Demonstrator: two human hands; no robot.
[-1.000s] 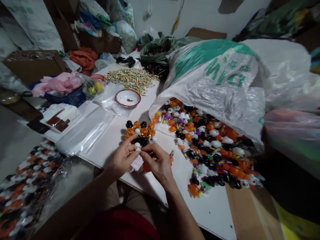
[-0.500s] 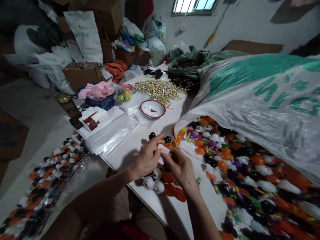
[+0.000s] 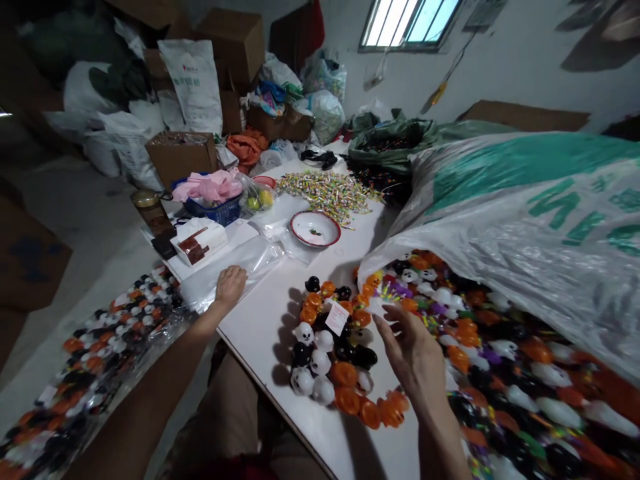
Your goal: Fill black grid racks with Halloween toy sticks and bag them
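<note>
My left hand (image 3: 230, 285) lies on the stack of clear plastic bags (image 3: 227, 270) at the table's left edge, fingers curled down onto the film. My right hand (image 3: 411, 347) hovers open, fingers spread, just right of a group of black, white and orange toy heads (image 3: 334, 357) laid out on the white table (image 3: 260, 327). A small white label (image 3: 337, 317) lies on top of that group. Past my right hand, a big white sack with green print (image 3: 505, 207) spills several more such toys (image 3: 500, 360) onto the table.
A red-rimmed bowl (image 3: 315, 229) and a heap of small coloured sticks (image 3: 327, 188) lie farther back. A blue basket with pink cloth (image 3: 213, 193) and a white box (image 3: 199, 240) stand at the left. Packed toys in film (image 3: 85, 353) lie below the table's left side.
Both hands let go of the small label between them. My left hand went left to the clear bags, my right hand opened and drew right. The label now lies on the toys.
</note>
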